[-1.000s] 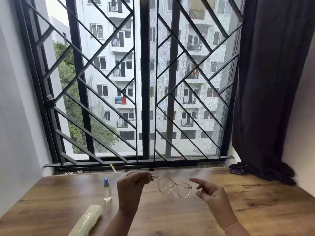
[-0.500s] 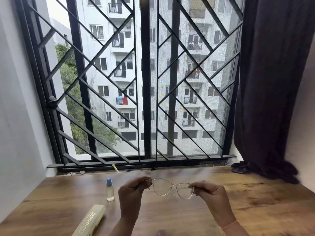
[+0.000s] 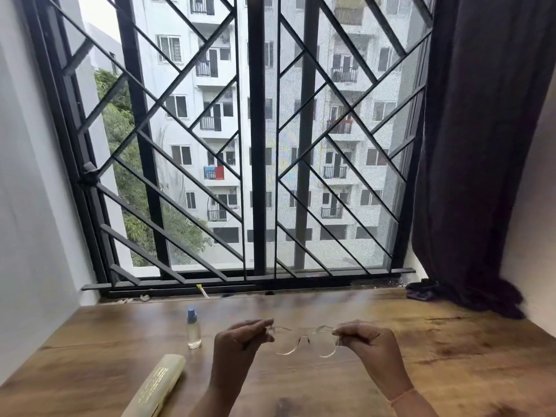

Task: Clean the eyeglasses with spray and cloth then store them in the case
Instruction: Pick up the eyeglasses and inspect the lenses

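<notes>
Above the worktop (image 3: pixel 451 356), the glasses (image 3: pixel 304 340) are held by left hand (image 3: pixel 237 344) and right hand (image 3: pixel 368 341). Each grip is clamped on one end of them.

A wooden tabletop (image 3: pixel 421 356) fills the lower frame. On it, lower left, a spray bottle (image 3: pixel 193 328) stands upright near a pale yellow case (image 3: pixel 156 386); a dark curtain (image 3: pixel 493 296) pools at right.

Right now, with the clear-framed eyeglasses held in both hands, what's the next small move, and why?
Probably let go with the left hand and reach for the clear spray bottle with the blue cap, standing untouched beside it on the wooden table. Both hands pinch the clear-framed eyeglasses, so the right hand can hold them alone.
</notes>
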The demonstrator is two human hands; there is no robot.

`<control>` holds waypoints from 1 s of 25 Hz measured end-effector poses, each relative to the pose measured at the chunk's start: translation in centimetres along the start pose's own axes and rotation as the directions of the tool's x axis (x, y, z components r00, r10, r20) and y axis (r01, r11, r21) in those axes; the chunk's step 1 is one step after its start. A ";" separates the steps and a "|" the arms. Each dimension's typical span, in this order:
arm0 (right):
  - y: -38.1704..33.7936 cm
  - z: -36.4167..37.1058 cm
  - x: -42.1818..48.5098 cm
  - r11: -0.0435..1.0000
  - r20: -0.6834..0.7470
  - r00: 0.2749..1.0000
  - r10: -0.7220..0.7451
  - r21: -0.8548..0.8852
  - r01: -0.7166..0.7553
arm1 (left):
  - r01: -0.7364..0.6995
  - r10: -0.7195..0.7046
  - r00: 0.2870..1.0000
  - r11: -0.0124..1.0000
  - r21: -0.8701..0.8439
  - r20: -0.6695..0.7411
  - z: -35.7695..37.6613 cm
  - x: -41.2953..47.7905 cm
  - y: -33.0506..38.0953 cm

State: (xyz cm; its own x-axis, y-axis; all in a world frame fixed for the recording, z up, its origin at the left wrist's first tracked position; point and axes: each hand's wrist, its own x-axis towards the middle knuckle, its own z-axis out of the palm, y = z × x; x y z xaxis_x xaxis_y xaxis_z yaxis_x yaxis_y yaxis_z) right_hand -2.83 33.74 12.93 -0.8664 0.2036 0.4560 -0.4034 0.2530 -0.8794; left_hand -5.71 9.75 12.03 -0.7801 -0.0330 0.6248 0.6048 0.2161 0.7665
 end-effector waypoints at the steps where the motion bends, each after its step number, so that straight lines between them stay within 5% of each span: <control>1: 0.2 0.0 -0.1 1.000 -0.003 1.000 0.004 -0.004 -0.004 | 0.013 -0.013 1.000 1.000 -0.010 0.018 -0.1 -0.1 -0.2; 25: 3.3 0.0 -0.1 0.998 0.074 0.997 0.007 -0.067 -0.002 | 0.034 -0.036 0.999 0.997 -0.068 -0.025 0.5 -0.8 -2.7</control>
State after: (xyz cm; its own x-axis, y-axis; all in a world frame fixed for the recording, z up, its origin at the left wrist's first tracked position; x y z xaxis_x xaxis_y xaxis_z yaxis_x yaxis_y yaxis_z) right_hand -4.06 34.58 9.95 -0.8885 0.1343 0.4387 -0.3813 0.3155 -0.8689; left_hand -6.83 9.72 9.40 -0.7967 -0.0655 0.6008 0.5876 0.1480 0.7955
